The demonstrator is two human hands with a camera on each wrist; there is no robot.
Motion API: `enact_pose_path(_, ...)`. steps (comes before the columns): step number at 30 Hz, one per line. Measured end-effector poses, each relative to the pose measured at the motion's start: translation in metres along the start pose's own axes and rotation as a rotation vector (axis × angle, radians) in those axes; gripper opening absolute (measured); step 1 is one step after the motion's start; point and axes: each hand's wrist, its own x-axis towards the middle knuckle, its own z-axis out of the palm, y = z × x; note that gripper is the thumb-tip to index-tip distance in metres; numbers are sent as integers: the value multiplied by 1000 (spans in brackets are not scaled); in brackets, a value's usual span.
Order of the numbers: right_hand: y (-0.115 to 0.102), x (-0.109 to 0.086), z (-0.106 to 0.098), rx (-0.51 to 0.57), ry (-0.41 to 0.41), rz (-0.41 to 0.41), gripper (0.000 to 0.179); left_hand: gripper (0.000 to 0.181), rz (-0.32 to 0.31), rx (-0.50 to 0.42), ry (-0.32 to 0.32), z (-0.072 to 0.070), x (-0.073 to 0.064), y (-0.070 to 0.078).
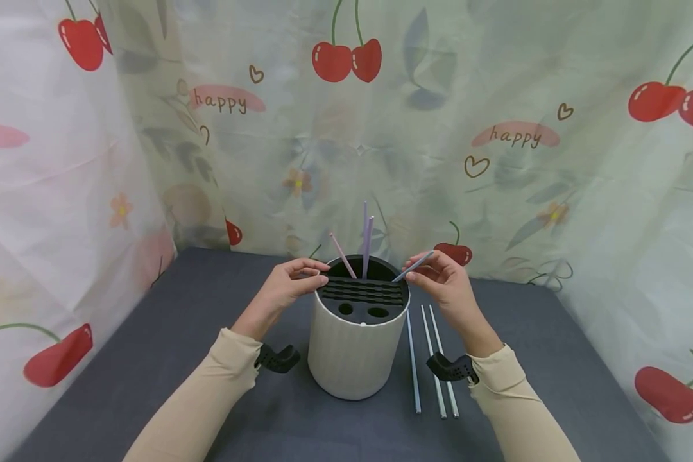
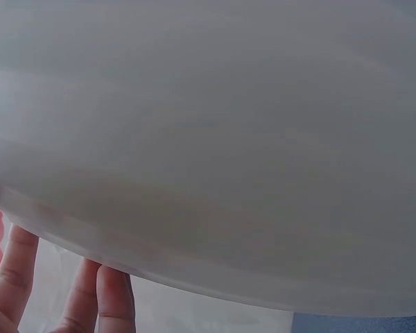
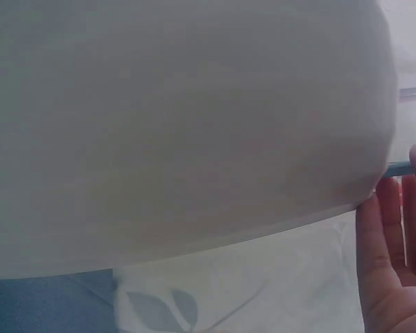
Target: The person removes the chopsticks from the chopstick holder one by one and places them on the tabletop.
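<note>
A round, cream-white pen holder (image 1: 352, 359) with a black slotted insert stands upright on the table. My left hand (image 1: 283, 285) grips its left rim, thumb near the top edge; its fingers (image 2: 114, 298) lie against the holder's side in the left wrist view. At the right rim, my right hand (image 1: 447, 282) pinches a thin blue straw-like stick (image 1: 416, 264). That stick slants, its lower end over the open rear compartment. The same stick (image 3: 400, 168) shows partly past the holder's edge in the right wrist view. A pink stick (image 1: 342, 255) and two purple sticks (image 1: 367, 244) stand in the rear compartment.
To the holder's right, a blue stick (image 1: 414, 366) and two pale sticks (image 1: 433, 359) lie side by side on the dark grey table (image 1: 179, 321). A patterned curtain (image 1: 358, 167) with cherries surrounds the table's back and sides.
</note>
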Motion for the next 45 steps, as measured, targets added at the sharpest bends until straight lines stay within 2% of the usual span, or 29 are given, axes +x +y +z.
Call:
enact_pose_path(5,-3,2,1,11,11,-18,24,32,5,-6,0,0,0,0)
enact_pose_path(9,-22,7,0,47,79,-83,27,31,4,-7,0,0,0,0)
enact_pose_path(10,-29,9,-1,72,101,-114,28,31,4,-6,0,0,0,0)
enact_pose_path(17,-88,23,-21,418,220,-374,24,32,7,-4,2,0,0,-1)
enact_pose_path(20,-99,25,-34,421,332,-383,24,32,7,-5,-2,0,0,0)
enact_pose_path(22,-97,25,-45,379,394,-327,27,33,6,-4,-5,0,-1,0)
enact_pose_path(25,-78,23,-60,295,407,-188,34,33,9,-6,-7,0,0,0)
enact_pose_path(28,-47,18,-71,179,361,-19,40,33,7,-5,-6,0,0,0)
enact_pose_path(35,39,0,-78,-236,213,361,53,32,5,5,4,1,0,2)
enact_pose_path(37,60,-5,-78,-325,163,439,55,32,0,2,5,1,0,2)
enact_pose_path(40,84,-11,-75,-400,120,529,53,32,-9,2,6,1,-1,2)
enact_pose_path(45,111,-16,-68,-462,138,664,50,32,-9,2,9,1,-1,2)
